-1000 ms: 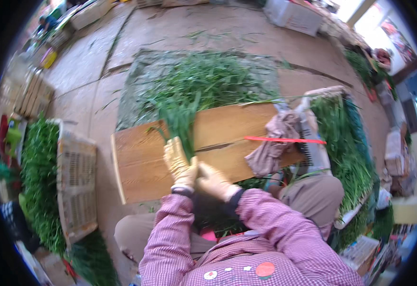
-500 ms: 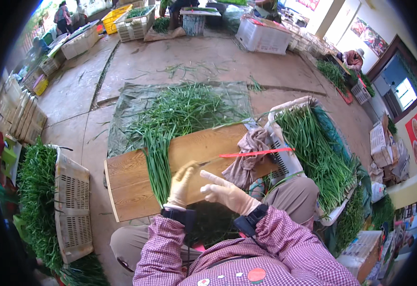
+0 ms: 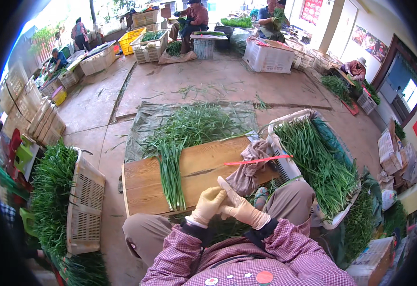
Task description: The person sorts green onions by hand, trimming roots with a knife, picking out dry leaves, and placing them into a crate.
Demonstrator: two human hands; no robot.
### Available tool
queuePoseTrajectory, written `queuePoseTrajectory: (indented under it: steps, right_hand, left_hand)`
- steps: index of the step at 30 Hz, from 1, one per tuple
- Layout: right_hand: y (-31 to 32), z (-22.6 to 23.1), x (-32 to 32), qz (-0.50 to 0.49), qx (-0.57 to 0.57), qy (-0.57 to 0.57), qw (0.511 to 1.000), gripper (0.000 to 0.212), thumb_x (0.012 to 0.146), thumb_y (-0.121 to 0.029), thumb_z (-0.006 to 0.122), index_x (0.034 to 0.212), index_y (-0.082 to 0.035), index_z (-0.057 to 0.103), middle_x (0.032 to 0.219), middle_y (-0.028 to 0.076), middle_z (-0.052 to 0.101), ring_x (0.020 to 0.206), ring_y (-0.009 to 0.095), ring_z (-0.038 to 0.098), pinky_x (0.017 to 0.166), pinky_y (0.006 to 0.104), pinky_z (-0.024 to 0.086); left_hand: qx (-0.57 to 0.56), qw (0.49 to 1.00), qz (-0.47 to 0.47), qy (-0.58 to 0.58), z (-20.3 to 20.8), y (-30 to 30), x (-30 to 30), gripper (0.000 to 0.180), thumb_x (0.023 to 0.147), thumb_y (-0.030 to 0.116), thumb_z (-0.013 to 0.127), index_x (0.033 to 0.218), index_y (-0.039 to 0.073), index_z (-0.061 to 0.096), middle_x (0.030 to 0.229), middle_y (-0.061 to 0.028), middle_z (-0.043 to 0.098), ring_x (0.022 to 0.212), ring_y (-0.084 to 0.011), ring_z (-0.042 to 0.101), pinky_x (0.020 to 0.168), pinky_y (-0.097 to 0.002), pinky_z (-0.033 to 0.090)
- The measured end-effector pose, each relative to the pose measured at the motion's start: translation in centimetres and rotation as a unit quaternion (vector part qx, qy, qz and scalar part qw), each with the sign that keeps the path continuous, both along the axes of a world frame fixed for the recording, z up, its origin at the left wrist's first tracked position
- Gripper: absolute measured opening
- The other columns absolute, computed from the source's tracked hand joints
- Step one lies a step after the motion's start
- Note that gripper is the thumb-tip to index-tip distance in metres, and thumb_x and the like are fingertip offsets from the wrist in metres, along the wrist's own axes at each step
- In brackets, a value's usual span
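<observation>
Both my hands wear pale rubber gloves and meet above my lap, at the near edge of a wooden board [image 3: 208,164]. My left hand [image 3: 207,206] is closed, its fingertips pressed against the fingers of my right hand; anything small between them is hidden. On my right hand [image 3: 244,209] the index finger stretches out and the thumb stands apart below it. A bunch of long green leafy stalks [image 3: 171,176] lies across the board, left of my hands. A crumpled mauve cloth [image 3: 246,174] and a red strip [image 3: 258,160] lie on the board's right end.
Loose greens [image 3: 194,121] are heaped on a green sheet [image 3: 139,128] beyond the board. A crate [image 3: 330,221] full of stalks stands at right, another crate [image 3: 87,205] of greens at left. Several people work farther off, among them a person in a red top [image 3: 196,16].
My hands have come together and lowered toward my lap; before, they were apart over the board. The view has tilted up, showing more of the people at the far side.
</observation>
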State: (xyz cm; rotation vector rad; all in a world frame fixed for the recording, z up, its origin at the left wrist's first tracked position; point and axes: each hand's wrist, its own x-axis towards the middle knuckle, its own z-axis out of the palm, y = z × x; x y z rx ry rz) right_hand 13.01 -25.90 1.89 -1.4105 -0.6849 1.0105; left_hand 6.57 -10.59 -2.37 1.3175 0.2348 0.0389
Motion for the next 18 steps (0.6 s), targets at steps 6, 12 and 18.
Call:
queuePoseTrajectory:
  steps: [6, 12, 18]
  right_hand:
    - [-2.1, 1.6, -1.2, -0.018, 0.032, 0.050, 0.998, 0.092, 0.093, 0.000, 0.061, 0.162, -0.025, 0.006, 0.119, 0.005, 0.059, 0.081, 0.013, 0.063, 0.069, 0.0265, 0.055]
    - [-3.6, 0.2, -0.2, -0.049, -0.075, -0.298, 0.950, 0.090, 0.089, -0.011, 0.065, 0.161, -0.019, 0.011, 0.120, 0.015, 0.064, 0.084, 0.027, 0.068, 0.075, 0.0394, 0.056]
    - [-4.0, 0.5, 0.3, -0.097, -0.198, -0.519, 0.826, 0.090, 0.086, -0.021, 0.064, 0.159, -0.009, 0.013, 0.109, 0.024, 0.067, 0.086, 0.040, 0.068, 0.074, 0.0486, 0.054]
  left_hand:
    - [0.364, 0.907, 0.056, -0.202, 2.1, -1.8, -0.6, 0.011, 0.090, 0.012, 0.065, 0.088, 0.001, 0.065, 0.079, -0.0141, 0.063, 0.072, -0.0334, 0.061, 0.066, -0.0416, 0.049]
    - [0.488, 0.833, 0.161, -0.206, 2.4, -4.8, -0.9, 0.011, 0.086, 0.014, 0.069, 0.091, 0.004, 0.067, 0.083, -0.0137, 0.064, 0.078, -0.0347, 0.064, 0.070, -0.0431, 0.052]
    - [0.396, 0.894, 0.150, -0.145, 4.0, -7.0, -1.7, 0.017, 0.083, 0.017, 0.077, 0.094, 0.007, 0.068, 0.092, -0.0096, 0.067, 0.076, -0.0248, 0.066, 0.069, -0.0356, 0.053]
